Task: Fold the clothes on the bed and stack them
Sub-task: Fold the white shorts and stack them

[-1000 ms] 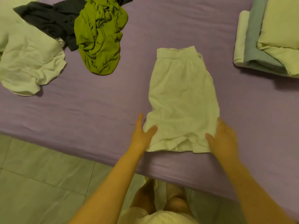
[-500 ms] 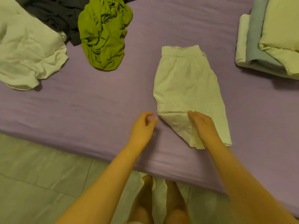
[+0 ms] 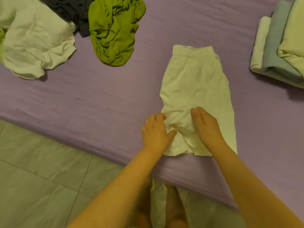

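White shorts (image 3: 195, 83), folded lengthwise, lie flat on the purple bed (image 3: 82, 99) with the elastic waistband at the far end. My left hand (image 3: 156, 132) sits at the lower left edge of the shorts, fingers curled and thumb pressed into bunched fabric. My right hand (image 3: 205, 127) lies flat, palm down, on the lower middle of the shorts. The cloth between my hands is wrinkled. A stack of folded clothes (image 3: 279, 46) rests at the right edge of the bed.
Unfolded clothes lie at the far left: a crumpled white garment (image 3: 36, 43), a dark garment (image 3: 72, 10) and a green garment (image 3: 113, 30). The bed's near edge runs diagonally below my hands, with a tiled floor (image 3: 41, 178) beneath it.
My right hand moved from the shorts' right hem onto their lower middle. My left hand came onto the lower left edge, and the fabric there got bunched up.
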Available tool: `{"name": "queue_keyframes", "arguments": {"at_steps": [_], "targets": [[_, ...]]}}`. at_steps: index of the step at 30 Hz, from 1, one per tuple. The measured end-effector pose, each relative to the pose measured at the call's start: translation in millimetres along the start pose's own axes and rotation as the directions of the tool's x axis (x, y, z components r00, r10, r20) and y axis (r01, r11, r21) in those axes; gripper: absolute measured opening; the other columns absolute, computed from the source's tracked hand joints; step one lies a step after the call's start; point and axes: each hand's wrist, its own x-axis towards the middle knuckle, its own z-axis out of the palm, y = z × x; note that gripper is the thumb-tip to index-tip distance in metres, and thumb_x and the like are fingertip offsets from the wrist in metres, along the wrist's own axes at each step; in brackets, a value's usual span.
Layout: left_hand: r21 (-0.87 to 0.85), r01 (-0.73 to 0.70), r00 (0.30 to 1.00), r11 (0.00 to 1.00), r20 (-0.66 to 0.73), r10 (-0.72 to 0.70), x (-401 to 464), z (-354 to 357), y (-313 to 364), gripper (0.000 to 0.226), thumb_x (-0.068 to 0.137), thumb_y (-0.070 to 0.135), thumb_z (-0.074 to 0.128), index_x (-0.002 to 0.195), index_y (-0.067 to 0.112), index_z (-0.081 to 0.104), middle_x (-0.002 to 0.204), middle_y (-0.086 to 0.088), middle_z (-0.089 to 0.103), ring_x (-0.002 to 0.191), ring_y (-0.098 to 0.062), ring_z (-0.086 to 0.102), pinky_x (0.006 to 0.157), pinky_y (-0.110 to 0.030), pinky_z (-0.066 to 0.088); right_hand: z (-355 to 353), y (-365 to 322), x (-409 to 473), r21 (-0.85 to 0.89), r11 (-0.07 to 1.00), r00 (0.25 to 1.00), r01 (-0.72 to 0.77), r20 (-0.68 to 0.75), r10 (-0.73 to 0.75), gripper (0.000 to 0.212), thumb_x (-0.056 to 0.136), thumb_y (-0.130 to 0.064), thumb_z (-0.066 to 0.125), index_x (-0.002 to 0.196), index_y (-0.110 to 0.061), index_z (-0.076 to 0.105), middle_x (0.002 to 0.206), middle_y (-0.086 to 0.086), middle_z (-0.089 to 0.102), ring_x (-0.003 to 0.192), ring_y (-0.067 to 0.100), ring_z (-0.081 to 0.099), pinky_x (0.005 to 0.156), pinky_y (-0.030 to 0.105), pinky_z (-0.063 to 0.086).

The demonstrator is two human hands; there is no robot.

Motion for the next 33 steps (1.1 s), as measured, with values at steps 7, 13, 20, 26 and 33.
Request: {"name": "queue_keyframes", "arguments": {"at_steps": [7,13,20,26,33], "targets": [[0.040,-0.094,0.986,0.995,-0.136,0.098,8,2,-6,0.016,0.086,0.026,0.058,0.097,0.015,0.059,0.092,-0.003,0.060,0.086,-0.025,0.056,0.073,-0.034,0.035,0,-3,-8,-0.240,0.955,0.984,0.177,0.020,-0.177,0.031,0.101,-0.032,0.035,0.099,-0.010,0.057,0.081,0.002,0.061,0.071,0.018,0.055,0.067,0.031,0.043],[-0.187,-0.259,0.954,0.948,0.105,0.282,9,-37,-48,0.020,0.088,0.002,0.054,0.102,0.013,0.062,0.099,0.000,0.056,0.086,-0.014,0.049,0.068,-0.014,0.038,15,2,-24,-0.149,0.984,0.993,0.101,0.070,-0.092,0.029,0.100,-0.032,0.040,0.082,-0.009,0.046,0.065,0.004,0.048,0.058,0.016,0.044,0.058,0.029,0.035],[-0.334,-0.150,0.894,0.931,0.356,0.272,22,-58,-86,0.034,0.092,-0.010,0.048,0.116,0.006,0.066,0.104,-0.011,0.064,0.090,-0.005,0.058,0.077,-0.019,0.047,58,32,-40,-0.145,0.989,0.956,0.038,0.294,0.006,0.026,0.098,-0.021,0.045,0.123,-0.017,0.051,0.113,-0.003,0.056,0.106,0.013,0.050,0.088,0.022,0.037],[-0.277,-0.064,0.758,0.959,0.611,0.227,44,-53,-95,0.054,0.088,-0.021,0.035,0.124,0.009,0.062,0.112,0.007,0.061,0.101,0.003,0.057,0.098,-0.018,0.044,52,83,-37,-0.654,0.731,0.980,0.195,0.155,-0.122,0.053,0.077,0.002,0.064,0.127,-0.012,0.057,0.136,0.015,0.051,0.131,0.038,0.040,0.096,0.051,0.039],[-0.216,0.113,0.896,0.970,0.444,-0.005,45,-37,-93,0.032,0.079,0.042,0.063,0.094,0.014,0.069,0.101,-0.001,0.051,0.093,-0.017,0.046,0.085,-0.032,0.041,10,112,-36,-0.712,0.702,0.997,0.011,-0.047,-0.063,0.048,0.085,-0.004,0.061,0.132,-0.012,0.053,0.134,0.018,0.051,0.121,0.041,0.046,0.093,0.054,0.039]]}}
